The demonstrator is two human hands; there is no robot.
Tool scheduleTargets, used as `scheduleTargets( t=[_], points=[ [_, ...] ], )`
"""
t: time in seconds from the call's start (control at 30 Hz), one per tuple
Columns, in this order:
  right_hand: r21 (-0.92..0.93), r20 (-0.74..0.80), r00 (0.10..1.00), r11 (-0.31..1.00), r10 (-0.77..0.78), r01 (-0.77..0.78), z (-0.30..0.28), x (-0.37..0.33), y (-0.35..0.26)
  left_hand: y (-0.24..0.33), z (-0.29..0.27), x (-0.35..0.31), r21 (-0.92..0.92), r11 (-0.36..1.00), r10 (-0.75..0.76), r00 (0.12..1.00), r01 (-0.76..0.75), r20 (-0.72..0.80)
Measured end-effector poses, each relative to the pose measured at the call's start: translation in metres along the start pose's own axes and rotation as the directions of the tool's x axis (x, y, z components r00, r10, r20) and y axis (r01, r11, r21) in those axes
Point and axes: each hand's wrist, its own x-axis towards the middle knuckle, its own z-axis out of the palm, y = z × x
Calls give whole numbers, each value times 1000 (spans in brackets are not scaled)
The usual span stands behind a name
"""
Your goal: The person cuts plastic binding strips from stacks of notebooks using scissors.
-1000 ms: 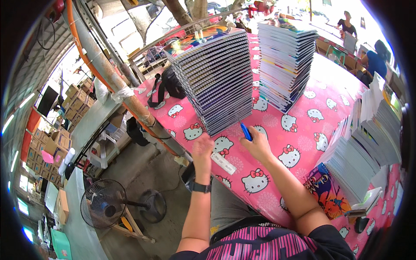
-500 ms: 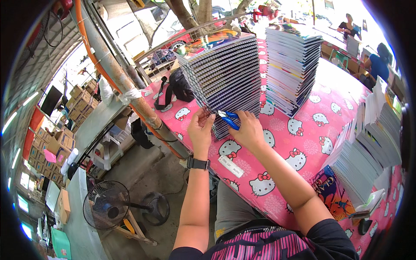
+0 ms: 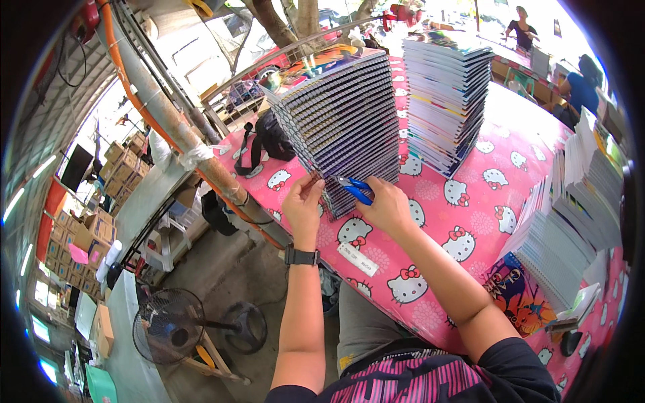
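A tall stack of spiral notebooks (image 3: 349, 114) stands in front of me, its coiled spines showing on the near left side. My left hand (image 3: 304, 205) pinches the corner of a notebook low in this stack, at the end of its wire coil; the exact grip is partly hidden by the fingers. My right hand (image 3: 390, 208) is closed around blue-handled cutting pliers (image 3: 357, 191). Their metal jaws point left at the same corner, close to my left fingertips. Whether the jaws touch the coil, I cannot tell.
Another notebook stack (image 3: 443, 101) stands behind on the right of the pink table (image 3: 463, 245). More notebooks (image 3: 557, 235) lie at the right edge. A white label strip (image 3: 357, 259) lies near me. Left are a pole (image 3: 201, 158) and a fan (image 3: 169, 327). Two people sit far right.
The whole view has shifted slightly. Both hands stay at the same corner of the stack, and the pliers' jaws have turned a little. Far off, one person's arms have moved.
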Motion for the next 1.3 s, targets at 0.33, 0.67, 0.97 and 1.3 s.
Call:
scheduleTargets(
  t=[0.33,0.67,0.97,1.3],
  points=[
    [-34,214,971,994,106,-101,-5,5,-12,-5,-5,-1,70,998,-6,999,3,42],
    [-176,-23,994,979,-105,99,12,0,4,-14,-5,-1,-28,1000,4,999,-3,39],
    [-175,-50,992,979,-117,106,7,-1,-1,-17,-6,-2,-63,998,6,999,-3,50],
    [-72,52,998,997,-26,29,7,-2,8,-21,-10,2,-82,996,-36,998,41,59]
  ],
)
